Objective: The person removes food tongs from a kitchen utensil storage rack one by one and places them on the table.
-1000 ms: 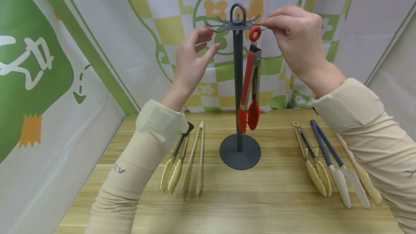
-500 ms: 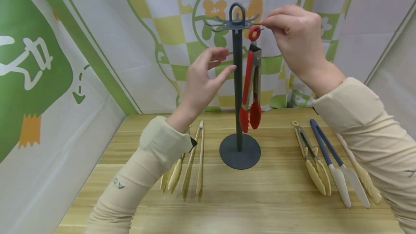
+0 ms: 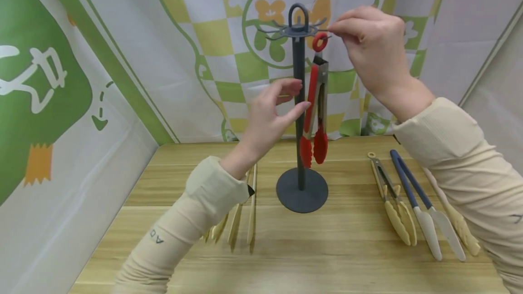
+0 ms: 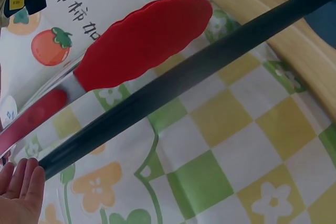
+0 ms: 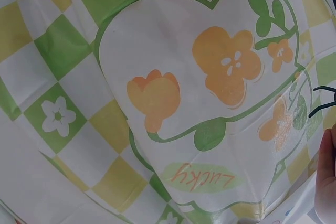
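Observation:
A dark grey utensil stand (image 3: 301, 190) with hooks around its top stands upright on the table. Red-and-metal tongs (image 3: 313, 99) hang from one of its right-hand hooks by a red ring. At the top right, my right hand (image 3: 376, 44) pinches the tip of a hook (image 3: 323, 29) between thumb and fingertips; the right wrist view shows only a finger edge below two hooks. My left hand (image 3: 273, 110) is beside the post and the tongs' handle, its fingers loosely spread and holding nothing. In the left wrist view its fingers (image 4: 26, 182) lie near the post (image 4: 157, 90).
Left on the wooden table (image 3: 347, 267), beige tongs (image 3: 251, 221) and cream-tipped tongs (image 3: 218, 229) lie partly under my left sleeve. On the right lie cream-tipped tongs (image 3: 398, 217), blue-handled tongs (image 3: 412, 194) and a beige utensil (image 3: 461, 226) partly behind my sleeve. A printed cloth (image 3: 212, 26) hangs behind.
My left hand has come down from beside the hooks and moved right, to the post and the hanging tongs. My right hand has stayed at the hook. The tongs sway slightly.

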Motion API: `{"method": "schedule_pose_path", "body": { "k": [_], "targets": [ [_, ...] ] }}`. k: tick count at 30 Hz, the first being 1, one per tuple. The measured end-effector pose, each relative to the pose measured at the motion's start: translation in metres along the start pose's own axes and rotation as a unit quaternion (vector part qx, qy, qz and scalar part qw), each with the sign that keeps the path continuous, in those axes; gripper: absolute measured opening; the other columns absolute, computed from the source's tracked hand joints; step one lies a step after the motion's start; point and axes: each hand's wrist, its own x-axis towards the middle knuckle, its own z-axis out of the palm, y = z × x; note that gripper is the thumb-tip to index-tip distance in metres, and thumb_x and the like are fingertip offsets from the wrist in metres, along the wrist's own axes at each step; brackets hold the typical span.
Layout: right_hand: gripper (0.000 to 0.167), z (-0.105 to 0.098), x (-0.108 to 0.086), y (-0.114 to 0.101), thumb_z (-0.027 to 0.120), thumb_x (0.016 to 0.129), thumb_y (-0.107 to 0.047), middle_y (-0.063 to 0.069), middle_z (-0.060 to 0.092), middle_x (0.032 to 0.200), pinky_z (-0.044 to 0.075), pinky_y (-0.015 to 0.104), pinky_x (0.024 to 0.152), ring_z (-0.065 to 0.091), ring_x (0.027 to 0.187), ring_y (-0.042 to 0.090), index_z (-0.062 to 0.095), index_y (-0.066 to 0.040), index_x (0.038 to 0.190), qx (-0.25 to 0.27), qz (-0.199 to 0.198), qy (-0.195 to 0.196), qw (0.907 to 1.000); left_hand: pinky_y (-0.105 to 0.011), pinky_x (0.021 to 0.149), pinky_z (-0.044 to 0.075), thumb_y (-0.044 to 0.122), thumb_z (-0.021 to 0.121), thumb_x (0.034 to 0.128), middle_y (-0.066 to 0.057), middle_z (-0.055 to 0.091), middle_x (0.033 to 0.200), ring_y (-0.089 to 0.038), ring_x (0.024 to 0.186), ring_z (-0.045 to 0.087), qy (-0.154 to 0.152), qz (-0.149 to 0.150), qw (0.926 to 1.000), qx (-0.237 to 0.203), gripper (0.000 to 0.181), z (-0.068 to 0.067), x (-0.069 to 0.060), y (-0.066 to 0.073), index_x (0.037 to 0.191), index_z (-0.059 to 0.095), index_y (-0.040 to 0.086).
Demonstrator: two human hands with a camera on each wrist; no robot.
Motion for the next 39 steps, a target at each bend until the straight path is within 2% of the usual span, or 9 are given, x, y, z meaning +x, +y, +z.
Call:
{"method": "schedule_pose_path", "body": {
  "k": [8,14,19,26,29,34,39],
  "targets": [
    [0.020,-0.001,0.001,-0.003,0.054,0.091,-0.006,0.016,0.068,0.087,0.052,0.031,0.075,0.063,0.080,0.028,0.070,0.005,0.086,0.008,0.010,0.004,0.9999,-0.020,0.088,0.045,0.013,0.067,0.0825,-0.010,0.059,0.112,-0.014,0.100,0.057,-0.022,-0.042,0.9986,-0.024,0.040,0.014,-0.008,-0.004,0.116,0.053,-0.001],
    [0.017,0.000,0.001,-0.003,0.056,0.088,-0.002,0.016,0.068,0.085,0.052,0.031,0.074,0.063,0.078,0.027,0.070,0.005,0.083,0.011,0.003,0.021,0.9997,-0.023,0.088,0.046,0.017,0.067,0.0832,-0.008,0.059,0.111,-0.013,0.099,0.057,-0.037,-0.083,0.9954,-0.029,0.046,0.022,-0.011,-0.005,0.121,0.049,0.001],
    [0.016,0.000,0.001,-0.003,0.057,0.088,-0.001,0.017,0.068,0.084,0.052,0.032,0.074,0.063,0.078,0.028,0.070,0.006,0.082,0.012,0.000,0.022,0.9997,-0.021,0.088,0.045,0.020,0.065,0.0852,-0.006,0.059,0.110,-0.012,0.098,0.056,-0.054,-0.116,0.9910,-0.038,0.046,0.027,-0.014,-0.004,0.124,0.048,0.002],
    [0.017,0.000,0.000,-0.003,0.056,0.088,-0.001,0.016,0.068,0.084,0.052,0.032,0.072,0.063,0.077,0.027,0.070,0.006,0.082,0.011,-0.006,0.023,0.9997,-0.020,0.076,0.051,0.018,0.064,0.0855,-0.008,0.064,0.097,-0.011,0.089,0.063,-0.072,-0.153,0.9827,-0.075,0.035,0.035,-0.018,-0.006,0.114,0.052,0.003],
    [0.017,0.000,0.000,-0.003,0.056,0.088,0.000,0.016,0.068,0.084,0.052,0.033,0.072,0.063,0.077,0.027,0.070,0.006,0.082,0.010,-0.006,0.022,0.9997,-0.019,0.069,0.051,0.019,0.064,0.0858,-0.007,0.064,0.089,-0.010,0.082,0.063,-0.073,-0.165,0.9815,-0.064,0.031,0.038,-0.018,-0.004,0.109,0.052,0.003],
    [0.016,0.000,0.000,-0.003,0.056,0.088,0.000,0.017,0.068,0.084,0.052,0.033,0.071,0.063,0.077,0.027,0.070,0.006,0.082,0.009,-0.008,0.023,0.9997,-0.019,0.055,0.046,0.022,0.064,0.0856,-0.004,0.061,0.076,-0.010,0.065,0.057,-0.057,-0.170,0.9838,-0.005,0.026,0.042,-0.018,-0.001,0.100,0.054,0.004],
    [0.017,-0.001,0.000,-0.003,0.056,0.088,0.000,0.017,0.068,0.084,0.052,0.033,0.072,0.063,0.078,0.027,0.070,0.006,0.083,0.009,-0.007,0.018,0.9998,-0.019,0.051,0.044,0.023,0.065,0.0852,-0.003,0.057,0.071,-0.011,0.060,0.053,-0.038,-0.177,0.9833,0.020,0.023,0.045,-0.017,0.001,0.092,0.053,0.005]
  ]
}}
